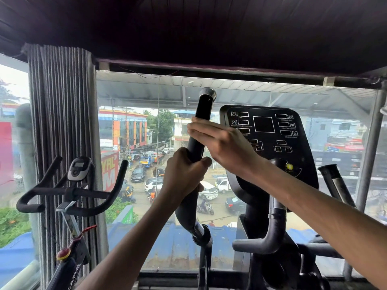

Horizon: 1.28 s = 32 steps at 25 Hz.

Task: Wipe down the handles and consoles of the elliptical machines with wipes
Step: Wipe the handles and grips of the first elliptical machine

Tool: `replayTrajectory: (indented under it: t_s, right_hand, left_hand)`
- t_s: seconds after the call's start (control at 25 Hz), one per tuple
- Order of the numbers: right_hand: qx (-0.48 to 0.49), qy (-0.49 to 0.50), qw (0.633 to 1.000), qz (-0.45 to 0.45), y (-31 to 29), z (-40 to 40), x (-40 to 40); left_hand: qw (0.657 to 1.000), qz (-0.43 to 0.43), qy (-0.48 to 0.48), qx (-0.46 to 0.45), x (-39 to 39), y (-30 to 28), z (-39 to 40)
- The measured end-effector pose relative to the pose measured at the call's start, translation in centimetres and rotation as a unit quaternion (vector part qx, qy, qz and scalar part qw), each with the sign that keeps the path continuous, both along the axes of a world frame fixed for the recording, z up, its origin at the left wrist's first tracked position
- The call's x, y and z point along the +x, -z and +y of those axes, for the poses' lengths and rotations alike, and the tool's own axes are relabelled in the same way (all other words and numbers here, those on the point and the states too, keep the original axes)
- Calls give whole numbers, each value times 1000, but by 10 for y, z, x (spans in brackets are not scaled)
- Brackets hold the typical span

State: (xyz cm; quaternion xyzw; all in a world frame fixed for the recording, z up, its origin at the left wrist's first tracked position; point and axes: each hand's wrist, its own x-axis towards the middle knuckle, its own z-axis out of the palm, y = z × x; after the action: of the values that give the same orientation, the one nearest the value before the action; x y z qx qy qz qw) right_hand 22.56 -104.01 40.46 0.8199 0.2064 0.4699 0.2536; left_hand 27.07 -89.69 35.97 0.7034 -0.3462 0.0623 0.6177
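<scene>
The elliptical's left moving handle (204, 105) is a black tube with a silver end cap, rising at centre. My left hand (182, 174) is wrapped around its middle part. My right hand (222, 143) lies flat with straight fingers against the handle's upper part, just above the left hand. No wipe shows in either hand. The black console (266, 130) with dark display windows stands to the right, partly behind my right wrist. The right moving handle (335, 185) leans at the far right. A short fixed grip (270, 233) curves below the console.
An exercise bike with black handlebars (69, 193) and a small display (79, 168) stands at the left. A grey pleated curtain (60, 122) hangs behind it. A large glass window (345, 122) runs directly behind the machines, with a busy street below.
</scene>
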Motion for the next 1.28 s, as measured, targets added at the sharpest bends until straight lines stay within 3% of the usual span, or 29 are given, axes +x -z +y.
replayTrajectory:
  t_s: [0.16,0.36,0.56,0.76,0.96,1.16,1.28]
  right_hand:
    - [14,-19,1000,-16,-1,-13,-7]
    - [24,15,1000,-3,2,10,2]
    - [7,-17,1000,-13,21,0,-21]
    - [93,17,995,-22,22,22,-11]
    - [63,-49,997,-24,61,31,-29]
    - [98,-18,994,-37,46,28,-21]
    - [74,-35,996,-41,73,44,-29]
  left_hand:
    - [999,18,6,-45,-10,17,6]
    - [978,162,81,-104,-12,22,9]
    - [958,222,136,-119,-13,22,11]
    - [957,220,157,-104,-20,19,17]
    - [950,224,185,-113,-24,17,19]
    - [949,219,200,-106,-21,18,22]
    - [943,217,224,-119,-24,19,25]
